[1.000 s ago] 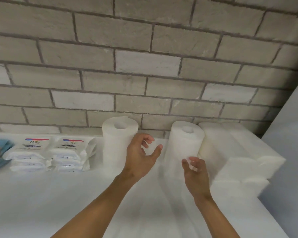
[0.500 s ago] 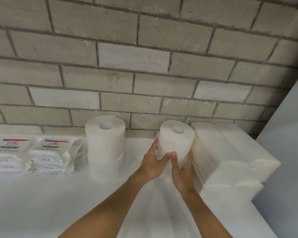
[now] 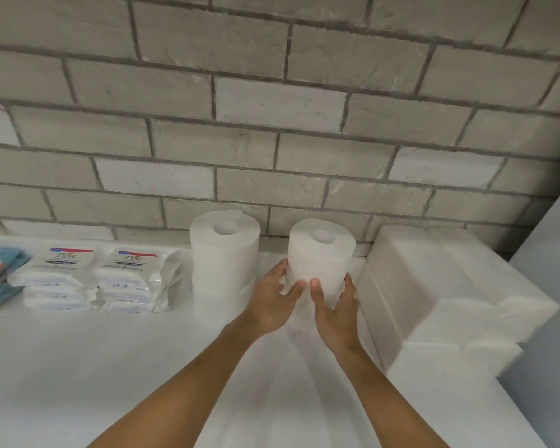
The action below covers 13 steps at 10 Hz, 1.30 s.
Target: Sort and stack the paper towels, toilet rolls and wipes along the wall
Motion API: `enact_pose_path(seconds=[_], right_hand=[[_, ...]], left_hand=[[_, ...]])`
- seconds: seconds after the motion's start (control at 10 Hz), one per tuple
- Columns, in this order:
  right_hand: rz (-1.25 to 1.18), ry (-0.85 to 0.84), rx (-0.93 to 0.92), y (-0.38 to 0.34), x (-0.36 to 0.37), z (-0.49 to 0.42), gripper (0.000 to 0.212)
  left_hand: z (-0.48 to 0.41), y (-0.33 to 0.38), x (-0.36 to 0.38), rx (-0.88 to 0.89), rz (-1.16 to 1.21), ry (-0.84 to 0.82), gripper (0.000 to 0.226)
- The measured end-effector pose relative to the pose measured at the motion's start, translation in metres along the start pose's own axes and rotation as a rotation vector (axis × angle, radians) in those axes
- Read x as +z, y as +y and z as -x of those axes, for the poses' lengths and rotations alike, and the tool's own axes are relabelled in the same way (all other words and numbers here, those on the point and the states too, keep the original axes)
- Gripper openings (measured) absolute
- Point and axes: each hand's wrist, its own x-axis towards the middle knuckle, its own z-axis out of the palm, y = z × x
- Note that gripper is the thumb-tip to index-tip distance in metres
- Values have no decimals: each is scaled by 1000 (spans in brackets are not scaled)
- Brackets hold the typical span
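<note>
The roll (image 3: 320,253) stands upright at the worktop (image 3: 78,367) back edge, right of centre, close to the brick wall (image 3: 272,140). Left hand (image 3: 272,302) and right hand (image 3: 335,310) are both clamped round its lower half, one from each side, thumbs in front.

Likely light, soft, crushable, with grippy paper. Hold it low and wide and squeeze lightly. Can't tell if it's one tall roll or two stacked; if two, the top one may slide.

There's a small gap to the two-roll stack (image 3: 223,263) on the left. The gap to the folded paper towels (image 3: 434,286) in the back right corner is tighter. Wipes packs (image 3: 78,276) sit further left along the back edge. Easiest travel looks to be toward the front edge.
</note>
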Motion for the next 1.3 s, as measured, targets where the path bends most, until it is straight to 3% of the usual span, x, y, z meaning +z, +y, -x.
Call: enact_pose_path(seconds=[0.1, 0.2, 0.3, 0.4, 0.5, 0.6, 0.7, 0.8, 1.1, 1.3], right_hand=[[35, -4, 38, -4, 9, 4, 80], [43, -34, 27, -8, 18, 9, 85], [5, -51, 46, -6, 23, 10, 97], [45, -69, 101, -8, 18, 9, 92], [58, -81, 134, -6, 10, 6, 96], [36, -99, 110, -5, 11, 4, 98], [-17, -97, 94, -4, 17, 2, 98], [-1, -89, 79, -4, 24, 3, 96], [40, -95, 54, -5, 44, 8, 93], [89, -140, 110, -13, 29, 26, 86]], left_hand=[[5, 0, -16, 23, 30, -40, 52], [10, -4, -29, 3, 0, -48, 58], [19, -7, -43, 22, 21, 12, 42], [34, -12, -62, 109, 49, 161, 17], [45, -18, -80, 141, 147, 404, 21], [45, -26, -94, 138, 89, 643, 35], [38, -36, -100, 31, 48, 650, 55], [33, -43, -98, -18, 44, 537, 79], [36, -45, -96, -15, 15, 476, 63], [53, -43, -110, -97, 48, 445, 74]])
